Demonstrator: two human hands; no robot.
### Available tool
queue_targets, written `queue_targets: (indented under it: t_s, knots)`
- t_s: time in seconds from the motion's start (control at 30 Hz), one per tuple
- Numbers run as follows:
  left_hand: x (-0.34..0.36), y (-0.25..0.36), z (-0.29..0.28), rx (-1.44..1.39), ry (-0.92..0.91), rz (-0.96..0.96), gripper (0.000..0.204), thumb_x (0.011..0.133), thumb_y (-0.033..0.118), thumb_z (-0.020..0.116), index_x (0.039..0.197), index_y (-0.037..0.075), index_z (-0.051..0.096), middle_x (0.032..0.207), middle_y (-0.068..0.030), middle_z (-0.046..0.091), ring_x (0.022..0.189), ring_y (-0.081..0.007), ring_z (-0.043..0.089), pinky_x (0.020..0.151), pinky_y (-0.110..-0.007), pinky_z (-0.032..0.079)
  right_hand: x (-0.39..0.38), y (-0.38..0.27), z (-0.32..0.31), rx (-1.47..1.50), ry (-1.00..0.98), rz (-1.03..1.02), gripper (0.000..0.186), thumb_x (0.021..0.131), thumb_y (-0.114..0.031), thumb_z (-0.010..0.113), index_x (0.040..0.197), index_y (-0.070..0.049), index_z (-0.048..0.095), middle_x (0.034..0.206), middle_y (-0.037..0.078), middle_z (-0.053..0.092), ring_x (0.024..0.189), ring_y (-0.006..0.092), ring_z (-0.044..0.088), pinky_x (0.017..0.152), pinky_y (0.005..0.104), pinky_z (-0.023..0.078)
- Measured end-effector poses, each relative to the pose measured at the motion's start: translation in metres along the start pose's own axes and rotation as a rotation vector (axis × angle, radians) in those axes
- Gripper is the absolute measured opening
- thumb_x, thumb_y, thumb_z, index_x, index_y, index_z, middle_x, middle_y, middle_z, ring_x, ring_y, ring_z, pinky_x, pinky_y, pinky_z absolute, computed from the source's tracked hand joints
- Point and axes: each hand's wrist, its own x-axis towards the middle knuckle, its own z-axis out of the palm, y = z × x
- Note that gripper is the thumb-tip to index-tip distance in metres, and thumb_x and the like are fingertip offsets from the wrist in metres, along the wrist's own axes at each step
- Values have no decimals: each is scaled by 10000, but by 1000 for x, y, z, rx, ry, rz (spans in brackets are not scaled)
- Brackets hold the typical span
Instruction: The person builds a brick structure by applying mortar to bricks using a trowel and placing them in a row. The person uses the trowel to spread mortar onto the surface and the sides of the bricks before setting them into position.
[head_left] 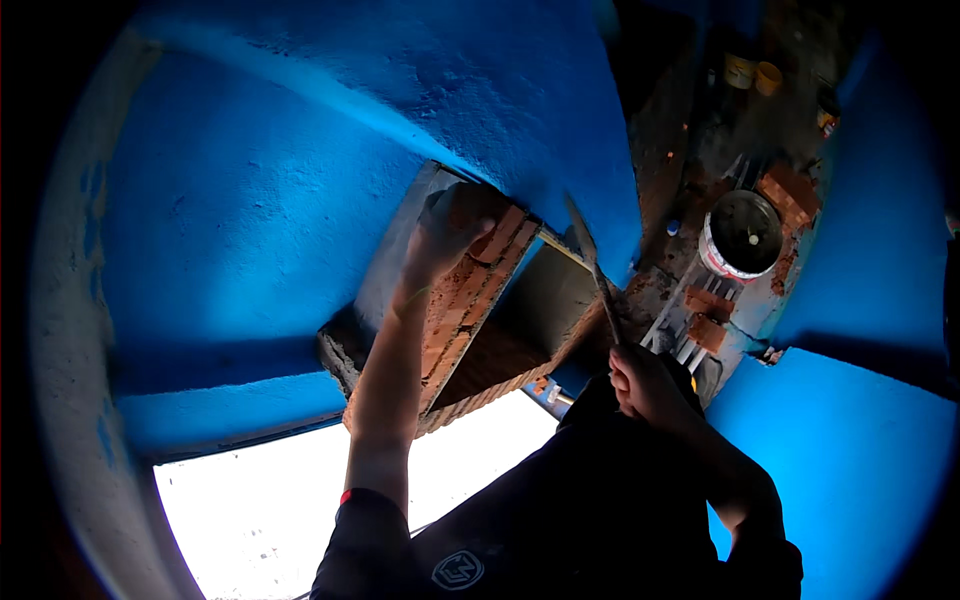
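My left hand (440,240) is closed around a dark reddish brick (474,203) at the upper end of a brick structure (462,315), against the blue wall. Its fingers lie partly in shadow, with the thumb along the brick's near side. In my right hand (645,382) is a trowel (584,235), gripped by the handle. The blade points up and away, just right of the brickwork and close to the wall. Beside the brick row, a grey-walled recess (550,300) shows inside the structure.
Down to the right stands a white bucket (712,250) holding grey mortar (742,228). Loose bricks (790,195) lie beside it, and more bricks (706,318) lie nearer. Yellowish buckets (740,71) stand farther off. A blue ledge (840,440) is at right; glaring white fills the lower left.
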Motion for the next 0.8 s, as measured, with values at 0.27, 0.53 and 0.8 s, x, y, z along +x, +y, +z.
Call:
queue_targets:
  t_s: [0.27, 0.53, 0.8]
  knots:
    - [0, -16, 5, 156, -77, -85, 832, 736, 559, 710, 1355, 70, 446, 1242, -233, 521, 1115, -388, 538, 898, -458, 471, 9, 17, 68, -41, -88, -24, 322, 984, -376, 429, 783, -132, 371, 580, -32, 370, 441, 80, 408, 428, 274, 394]
    - [9, 3, 5, 37, -76, -15, 704, 772, 477, 708, 1293, 52, 500, 1230, -219, 551, 1127, -370, 548, 908, -448, 470, -41, 15, 87, -207, -341, 121, 341, 989, -345, 387, 754, -98, 393, 632, 24, 438, 549, 123, 508, 538, 277, 460]
    - [-30, 23, -18, 6, 320, 148, 353, 787, 185, 651, 1079, 9, 560, 1027, -180, 601, 940, -339, 591, 793, -401, 485, -86, 66, 28, -412, -367, 130, 221, 963, -298, 500, 886, -93, 527, 689, -18, 493, 607, 111, 495, 554, 265, 419]
